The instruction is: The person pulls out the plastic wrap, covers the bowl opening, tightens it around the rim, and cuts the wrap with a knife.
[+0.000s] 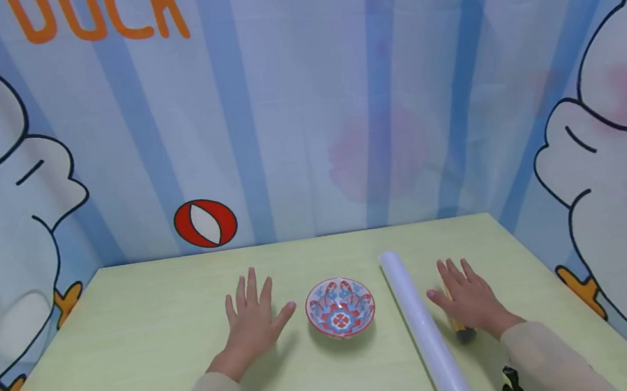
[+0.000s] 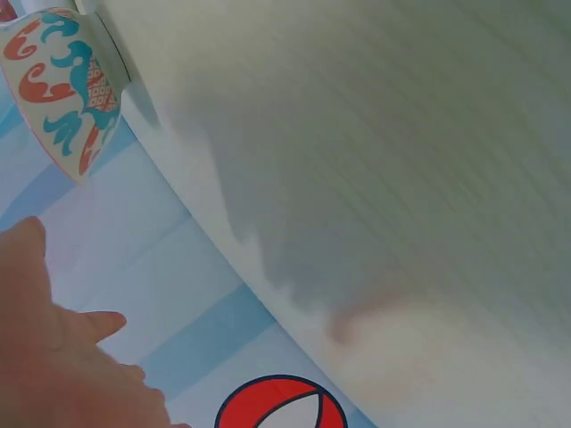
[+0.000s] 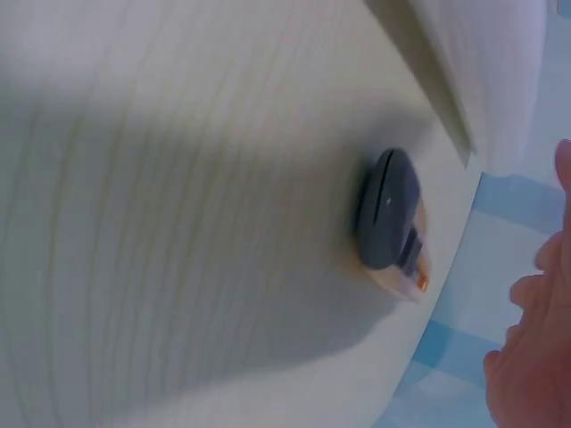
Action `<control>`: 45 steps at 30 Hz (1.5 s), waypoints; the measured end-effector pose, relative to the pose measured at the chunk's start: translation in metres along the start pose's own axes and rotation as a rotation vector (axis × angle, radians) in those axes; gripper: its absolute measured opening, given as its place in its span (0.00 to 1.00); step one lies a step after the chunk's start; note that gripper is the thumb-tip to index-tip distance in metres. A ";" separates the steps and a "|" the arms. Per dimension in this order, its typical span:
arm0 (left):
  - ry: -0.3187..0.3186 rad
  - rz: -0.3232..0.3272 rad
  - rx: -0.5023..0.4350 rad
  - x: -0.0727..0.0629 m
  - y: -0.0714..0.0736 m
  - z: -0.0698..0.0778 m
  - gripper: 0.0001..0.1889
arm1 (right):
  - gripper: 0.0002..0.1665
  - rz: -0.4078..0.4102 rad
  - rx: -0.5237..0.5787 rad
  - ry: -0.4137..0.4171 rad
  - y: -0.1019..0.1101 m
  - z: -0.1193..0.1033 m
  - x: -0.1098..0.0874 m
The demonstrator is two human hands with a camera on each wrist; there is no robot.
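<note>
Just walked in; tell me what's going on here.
A person's left hand and right hand are open above the pale green table, holding nothing. A round red-and-blue patterned bowl stands just right of the left hand. A long pale lilac tube lies between the bowl and a dark-ended yellow object under the right hand.

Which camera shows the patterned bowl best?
The head view: the patterned bowl appears unobstructed, its decorated inside visible. The left wrist view shows only its outer side, in a corner; the right wrist view doesn't show it.
</note>
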State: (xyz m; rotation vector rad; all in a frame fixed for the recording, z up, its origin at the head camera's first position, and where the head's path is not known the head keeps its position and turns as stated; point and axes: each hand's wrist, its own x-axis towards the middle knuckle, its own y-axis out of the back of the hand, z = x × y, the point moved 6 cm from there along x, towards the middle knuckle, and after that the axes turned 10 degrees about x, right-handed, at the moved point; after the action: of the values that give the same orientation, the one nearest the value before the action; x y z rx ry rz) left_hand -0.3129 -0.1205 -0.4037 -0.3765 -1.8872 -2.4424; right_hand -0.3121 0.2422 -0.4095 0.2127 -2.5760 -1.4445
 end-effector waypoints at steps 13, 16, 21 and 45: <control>-0.028 0.032 -0.064 0.002 0.012 -0.003 0.20 | 0.48 -0.093 -0.065 -0.034 -0.009 -0.032 -0.005; -0.030 0.006 -0.072 0.002 0.009 -0.006 0.19 | 0.54 -0.152 -0.049 -0.086 -0.014 -0.037 -0.012; -0.034 -0.018 -0.095 0.000 0.006 -0.009 0.19 | 0.57 -0.199 -0.074 -0.128 -0.021 -0.044 -0.021; -0.056 -0.055 -0.105 -0.003 0.008 -0.014 0.16 | 0.49 -0.192 0.048 -0.183 -0.033 -0.052 -0.006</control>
State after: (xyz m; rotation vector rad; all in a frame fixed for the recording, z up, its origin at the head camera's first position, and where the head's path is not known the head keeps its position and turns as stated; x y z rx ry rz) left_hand -0.3107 -0.1361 -0.4005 -0.4059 -1.8187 -2.6009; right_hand -0.2931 0.1828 -0.4118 0.3589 -2.8061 -1.5325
